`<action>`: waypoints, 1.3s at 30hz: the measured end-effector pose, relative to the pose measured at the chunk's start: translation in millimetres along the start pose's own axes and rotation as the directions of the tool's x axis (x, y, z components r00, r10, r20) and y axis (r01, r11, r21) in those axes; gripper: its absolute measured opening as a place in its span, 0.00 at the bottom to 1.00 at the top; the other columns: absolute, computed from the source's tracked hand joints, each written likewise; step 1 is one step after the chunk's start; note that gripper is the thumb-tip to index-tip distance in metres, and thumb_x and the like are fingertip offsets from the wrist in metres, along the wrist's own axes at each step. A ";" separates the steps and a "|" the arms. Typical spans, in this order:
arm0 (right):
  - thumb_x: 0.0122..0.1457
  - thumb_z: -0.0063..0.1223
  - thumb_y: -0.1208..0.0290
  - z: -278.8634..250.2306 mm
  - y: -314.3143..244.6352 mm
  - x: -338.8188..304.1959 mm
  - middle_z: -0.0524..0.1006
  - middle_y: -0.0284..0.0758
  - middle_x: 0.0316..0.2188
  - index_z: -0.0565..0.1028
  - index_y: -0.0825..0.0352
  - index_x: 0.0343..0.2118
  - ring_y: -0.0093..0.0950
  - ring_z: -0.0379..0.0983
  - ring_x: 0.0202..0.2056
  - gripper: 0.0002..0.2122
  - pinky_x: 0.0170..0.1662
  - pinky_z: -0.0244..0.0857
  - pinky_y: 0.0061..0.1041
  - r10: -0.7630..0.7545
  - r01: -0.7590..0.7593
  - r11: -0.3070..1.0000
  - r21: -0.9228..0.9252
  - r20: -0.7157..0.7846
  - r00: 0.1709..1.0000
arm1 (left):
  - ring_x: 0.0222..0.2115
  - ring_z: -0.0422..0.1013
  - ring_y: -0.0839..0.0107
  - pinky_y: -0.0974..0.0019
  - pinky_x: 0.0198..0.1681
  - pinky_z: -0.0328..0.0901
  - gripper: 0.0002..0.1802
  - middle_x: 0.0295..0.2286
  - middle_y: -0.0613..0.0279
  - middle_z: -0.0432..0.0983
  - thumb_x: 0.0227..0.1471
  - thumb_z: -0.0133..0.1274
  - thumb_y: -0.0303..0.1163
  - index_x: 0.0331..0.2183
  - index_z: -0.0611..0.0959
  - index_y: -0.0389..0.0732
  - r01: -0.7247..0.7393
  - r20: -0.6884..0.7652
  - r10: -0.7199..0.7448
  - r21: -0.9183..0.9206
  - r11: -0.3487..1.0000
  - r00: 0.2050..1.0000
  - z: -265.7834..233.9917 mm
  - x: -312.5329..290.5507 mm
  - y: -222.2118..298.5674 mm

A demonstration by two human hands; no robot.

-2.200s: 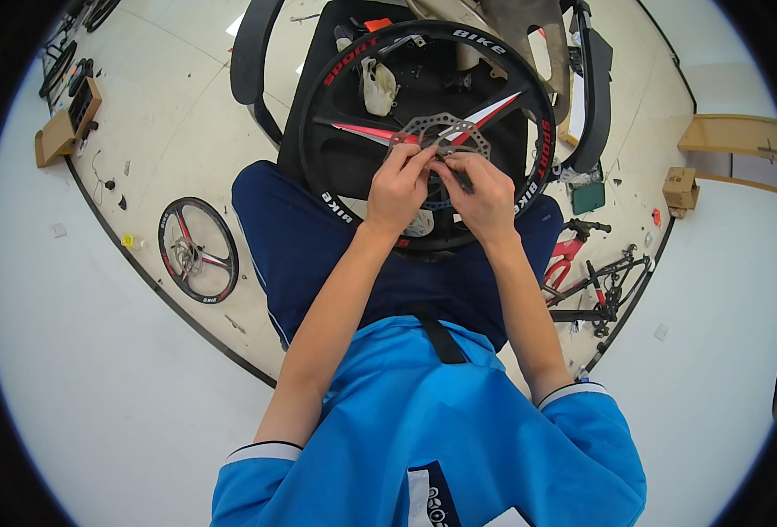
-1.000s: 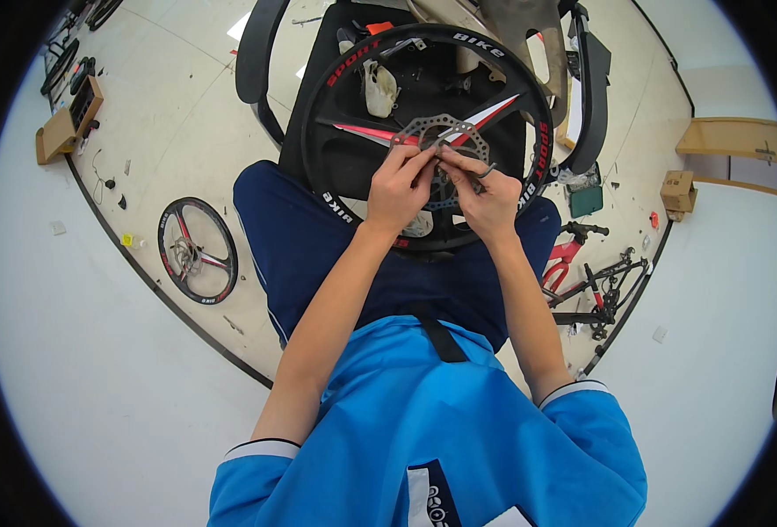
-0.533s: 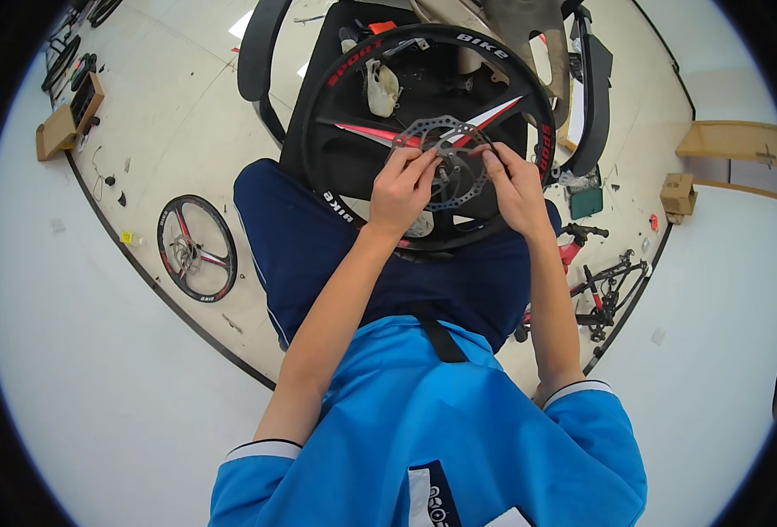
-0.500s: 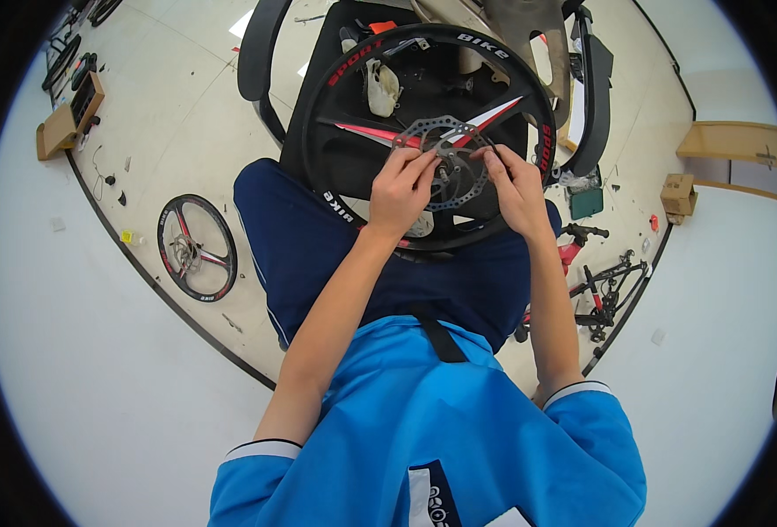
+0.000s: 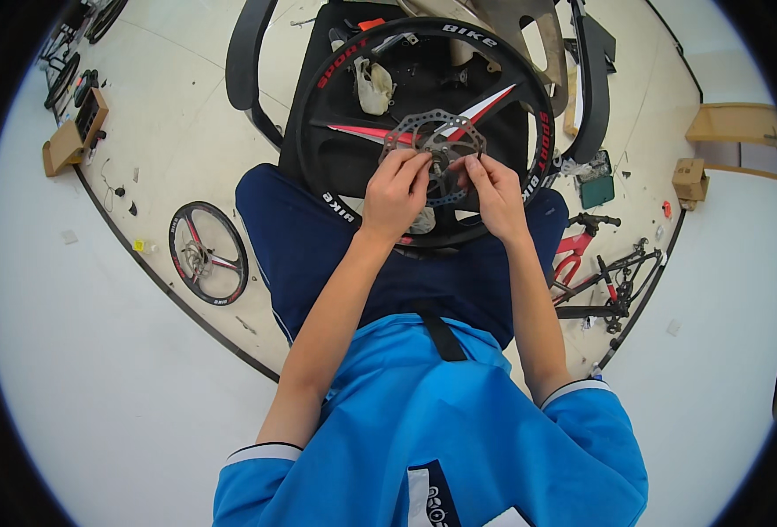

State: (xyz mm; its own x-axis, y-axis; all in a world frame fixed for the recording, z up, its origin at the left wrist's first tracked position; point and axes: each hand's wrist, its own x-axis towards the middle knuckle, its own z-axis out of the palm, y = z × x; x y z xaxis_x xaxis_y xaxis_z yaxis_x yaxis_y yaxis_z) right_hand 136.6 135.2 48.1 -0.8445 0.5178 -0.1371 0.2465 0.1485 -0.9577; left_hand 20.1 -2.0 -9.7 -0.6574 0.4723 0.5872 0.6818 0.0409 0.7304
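Observation:
A black bicycle wheel (image 5: 307, 145) with red-and-white spokes lies tilted across my thighs and the black chair seat. At its middle sits a perforated silver brake disc (image 5: 474, 139), with the hub axle (image 5: 439, 164) sticking up through it. My left hand (image 5: 392, 198) is closed, thumb and forefinger pinched at the axle's left side, over the disc. From the right, my right hand (image 5: 499, 200) is also in a pinch, its fingertips over the disc near the axle. Whatever is between either hand's fingertips is too small or hidden to make out.
A crumpled whitish glove (image 5: 373, 88) lies on the chair seat, seen through the wheel. Beyond it stands a grey-brown frame part (image 5: 502, 16). Another wheel (image 5: 242, 263) lies on the floor at left. Bicycle frames (image 5: 606, 288), a green case (image 5: 596, 191) and a cardboard box (image 5: 690, 179) are at right.
My right hand has moved left and slightly down, bringing its fingertips closer to the axle. My left hand stays by the axle. The whole view has shifted a little.

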 end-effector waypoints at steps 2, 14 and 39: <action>0.74 0.45 0.62 -2.8 0.1 -3.3 0.75 0.28 0.26 0.81 0.72 0.40 0.17 0.69 0.31 0.17 0.38 0.64 0.18 0.033 -0.033 0.999 -0.009 0.001 0.999 | 0.30 0.77 0.64 0.67 0.33 0.72 0.09 0.33 0.56 0.78 0.52 0.62 0.17 0.38 0.85 0.33 0.073 0.020 -0.072 -0.047 0.996 0.997 -1.2 -0.3 4.3; 0.74 0.46 0.67 8.4 -20.6 -27.0 0.79 0.33 0.34 0.80 0.73 0.44 0.22 0.78 0.32 0.14 0.38 0.73 0.20 -0.019 0.045 0.969 0.242 -0.109 0.994 | 0.35 0.73 0.75 0.72 0.40 0.68 0.10 0.37 0.61 0.79 0.66 0.54 0.30 0.44 0.80 0.34 0.615 0.497 -0.760 -0.771 -0.165 0.420 -32.4 -1.3 37.2; 0.70 0.49 0.79 25.7 -28.9 -30.2 0.79 0.43 0.43 0.78 0.77 0.45 0.31 0.81 0.43 0.08 0.48 0.77 0.28 -0.343 0.356 0.933 0.047 -0.175 0.923 | 0.36 0.75 0.76 0.73 0.40 0.71 0.10 0.36 0.63 0.81 0.65 0.57 0.32 0.44 0.83 0.37 0.591 0.666 -0.668 -0.699 -0.402 0.333 -27.5 3.4 33.3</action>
State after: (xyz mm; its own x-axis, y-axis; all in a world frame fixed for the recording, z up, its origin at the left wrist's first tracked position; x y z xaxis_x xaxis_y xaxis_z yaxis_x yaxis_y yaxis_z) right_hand 142.9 93.7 73.4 -0.7807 0.5742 0.2467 -0.0931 0.2835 -0.9544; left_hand 31.7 -23.3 26.2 -0.4605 0.7159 -0.5248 -0.8872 -0.3526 0.2974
